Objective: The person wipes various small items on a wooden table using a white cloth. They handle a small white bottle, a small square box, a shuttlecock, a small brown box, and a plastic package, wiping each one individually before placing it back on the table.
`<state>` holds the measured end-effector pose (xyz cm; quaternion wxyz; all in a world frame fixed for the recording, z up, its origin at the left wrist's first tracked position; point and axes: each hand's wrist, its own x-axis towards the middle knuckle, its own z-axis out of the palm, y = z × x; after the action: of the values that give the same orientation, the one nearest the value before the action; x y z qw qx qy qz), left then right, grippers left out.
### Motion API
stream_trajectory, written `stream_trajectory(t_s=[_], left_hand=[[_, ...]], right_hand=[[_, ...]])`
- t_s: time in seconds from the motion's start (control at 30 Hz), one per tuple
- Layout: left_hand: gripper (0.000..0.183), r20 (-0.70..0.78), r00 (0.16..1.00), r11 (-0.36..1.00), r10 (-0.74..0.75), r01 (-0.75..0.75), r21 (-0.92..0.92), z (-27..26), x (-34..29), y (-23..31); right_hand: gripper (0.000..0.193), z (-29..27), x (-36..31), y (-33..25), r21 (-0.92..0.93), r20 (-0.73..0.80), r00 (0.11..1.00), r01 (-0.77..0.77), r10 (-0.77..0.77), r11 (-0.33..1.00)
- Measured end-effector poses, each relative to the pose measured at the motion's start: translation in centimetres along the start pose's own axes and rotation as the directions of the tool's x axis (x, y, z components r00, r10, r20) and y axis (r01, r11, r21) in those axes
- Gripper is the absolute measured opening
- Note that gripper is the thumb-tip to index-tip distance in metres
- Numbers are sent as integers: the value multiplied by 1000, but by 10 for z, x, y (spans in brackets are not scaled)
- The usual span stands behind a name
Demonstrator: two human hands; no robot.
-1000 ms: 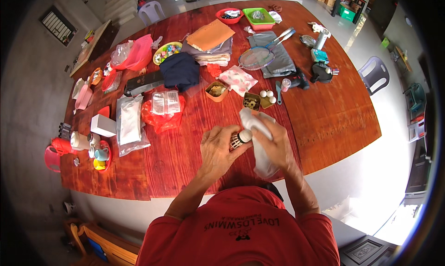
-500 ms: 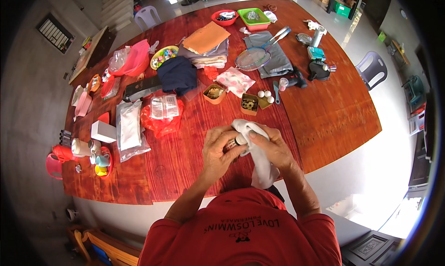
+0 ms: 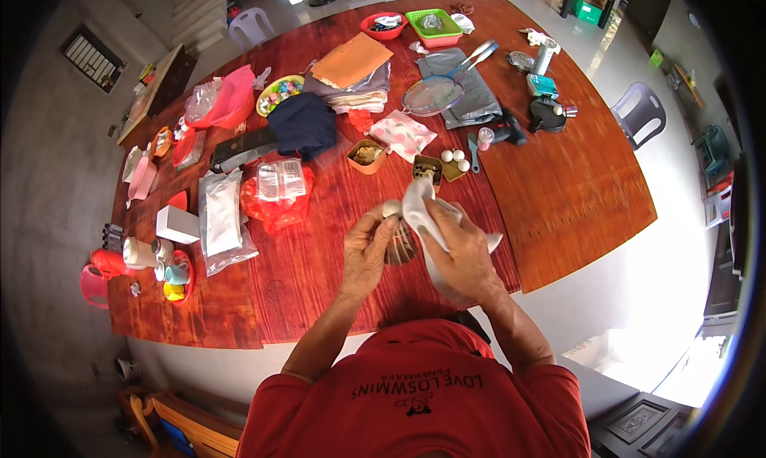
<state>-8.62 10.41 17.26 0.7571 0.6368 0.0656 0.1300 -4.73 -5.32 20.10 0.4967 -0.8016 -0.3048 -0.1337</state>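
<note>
My left hand [image 3: 366, 254] pinches a shuttlecock [image 3: 402, 245] between thumb and fingers, its round white cork up and its darker feather skirt hanging down. Bunched in my right hand [image 3: 463, 257] is a white cloth [image 3: 418, 206], with part of it trailing below toward the table's near edge. The cloth is right beside the shuttlecock; whether they touch I cannot tell. Ahead of my hands stand a square box with small dark pieces [image 3: 426, 165], a tray of white balls [image 3: 455, 169] and an orange-brown box of light pieces [image 3: 367, 156].
A red bag with a clear package [image 3: 277, 193] and a white packet in clear plastic [image 3: 221, 223] lie to the left. Farther off are folded cloths [image 3: 351, 61], a badminton racket [image 3: 433, 96], a dark drill-like tool [image 3: 508, 128] and a green basket [image 3: 435, 25].
My hands have drawn slightly apart. The shuttlecock, mostly hidden before, has turned cork up and shows beside the cloth. My right hand has gathered the cloth differently.
</note>
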Motion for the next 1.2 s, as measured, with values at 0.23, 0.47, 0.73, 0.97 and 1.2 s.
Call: stream_trajectory(t_s=[0.23, 0.47, 0.73, 0.97, 1.2], left_hand=[[33, -31, 982, 967, -187, 179, -179, 15, 0, 7], [30, -64, 957, 885, -284, 235, -402, 7, 7, -13], [18, 25, 966, 766, -255, 218, -604, 11, 14, -35], [38, 199, 953, 793, -227, 300, -531, -12, 17, -27], [40, 148, 974, 774, -171, 226, -592, 2, 22, -25]], right_hand=[[37, 4, -16, -14, -444, 336, 941, 124, 37, 888], [37, -38, -15, -10, -65, 422, 907, 29, 1, 997], [36, -10, -9, -4, -292, 419, 908, 151, -16, 944], [39, -61, -11, 4, 35, 406, 902, 148, -149, 988], [37, -41, 5, -6, -21, 440, 898, 8, 2, 1000]])
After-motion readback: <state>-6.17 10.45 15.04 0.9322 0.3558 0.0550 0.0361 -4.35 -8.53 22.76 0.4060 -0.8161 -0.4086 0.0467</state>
